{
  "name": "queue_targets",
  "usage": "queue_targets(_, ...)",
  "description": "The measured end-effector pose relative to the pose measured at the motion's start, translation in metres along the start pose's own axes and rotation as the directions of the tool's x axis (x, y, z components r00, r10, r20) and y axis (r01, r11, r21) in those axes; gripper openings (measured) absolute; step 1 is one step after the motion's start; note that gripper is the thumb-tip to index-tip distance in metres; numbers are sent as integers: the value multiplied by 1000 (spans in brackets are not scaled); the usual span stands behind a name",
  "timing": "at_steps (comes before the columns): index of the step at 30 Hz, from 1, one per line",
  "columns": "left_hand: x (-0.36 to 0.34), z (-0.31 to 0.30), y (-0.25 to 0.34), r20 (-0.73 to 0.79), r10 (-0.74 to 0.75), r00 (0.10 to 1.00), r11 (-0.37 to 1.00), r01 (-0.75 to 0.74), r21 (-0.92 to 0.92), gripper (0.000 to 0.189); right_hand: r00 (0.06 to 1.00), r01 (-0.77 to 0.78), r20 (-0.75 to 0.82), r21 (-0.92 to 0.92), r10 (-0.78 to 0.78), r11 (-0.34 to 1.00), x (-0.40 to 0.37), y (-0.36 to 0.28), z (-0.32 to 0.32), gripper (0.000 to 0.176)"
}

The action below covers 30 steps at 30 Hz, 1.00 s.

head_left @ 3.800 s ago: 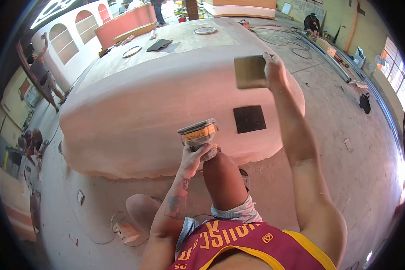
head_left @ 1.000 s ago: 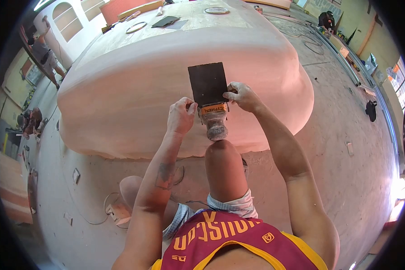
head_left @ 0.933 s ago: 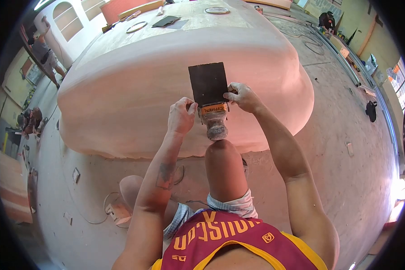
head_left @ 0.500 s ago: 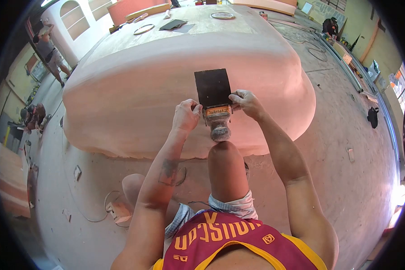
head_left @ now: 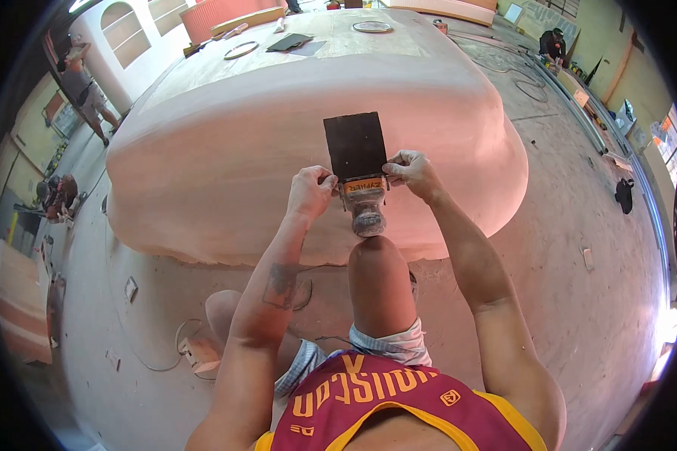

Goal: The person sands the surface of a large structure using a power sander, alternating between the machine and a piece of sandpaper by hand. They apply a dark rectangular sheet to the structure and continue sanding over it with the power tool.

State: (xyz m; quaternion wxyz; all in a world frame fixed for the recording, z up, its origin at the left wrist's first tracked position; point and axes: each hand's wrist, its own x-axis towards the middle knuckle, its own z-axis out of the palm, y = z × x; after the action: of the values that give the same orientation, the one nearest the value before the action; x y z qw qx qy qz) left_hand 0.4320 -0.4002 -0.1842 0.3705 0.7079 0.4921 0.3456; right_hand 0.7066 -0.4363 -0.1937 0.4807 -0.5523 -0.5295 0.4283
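A dusty power sander (head_left: 367,204) with an orange label rests against my raised knee, its pad end pointing away from me. A dark square of sandpaper (head_left: 354,144) extends from that end, its lower edge at the sander's pad. My left hand (head_left: 313,192) is closed in a pinch at the lower left corner of the sandpaper, beside the pad. At the lower right corner, my right hand (head_left: 414,174) pinches the sandpaper between thumb and fingers. Right behind them stands a large rounded pinkish form (head_left: 226,165) with a smooth curved side.
On top of the form lie dark sheets (head_left: 289,42) and two rings, one of them a pale ring (head_left: 372,26). A power outlet box (head_left: 201,355) with a cord sits on the dusty floor at left. Other people (head_left: 86,86) are at the left and far right.
Both hands stay at the sandpaper's lower corners with hardly any movement. The sandpaper's top edge has shifted very slightly. The person at far right has moved a little.
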Motion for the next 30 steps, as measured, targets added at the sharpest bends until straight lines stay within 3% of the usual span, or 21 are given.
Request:
queue_targets(11, -2, 2, -2, 1, 2, 1000, 999, -2, -41, 17, 1000, -26, -10, 6, 26, 1000, 2, 4, 0, 23)
queue_targets(17, 2, -6, 4, 56, -8, 998, 999, 5, 52, 17, 992, -68, 89, -204, 87, 977, 10, -24, -10, 40)
queue_targets(20, 5, -7, 2, 67, -17, 998, 1000, 16, 22, 18, 982, -187, 41, 71, 185, 980, 15, -35, 9, 46)
queue_targets(24, 2, -11, 3, 113, -60, 992, 998, 55, 43, 26, 974, -173, 172, 145, 148, 974, 33, -10, 21, 43)
queue_targets(27, 0, -16, -3, 171, -146, 974, 989, 143, 27, 49, 979, -87, 198, 157, 55, 984, 27, -12, 21, 37)
queue_targets(30, 5, -23, -17, 470, -44, 881, 987, 112, -117, 59, 977, -4, 214, 34, -3, 999, 32, -9, 18, 36)
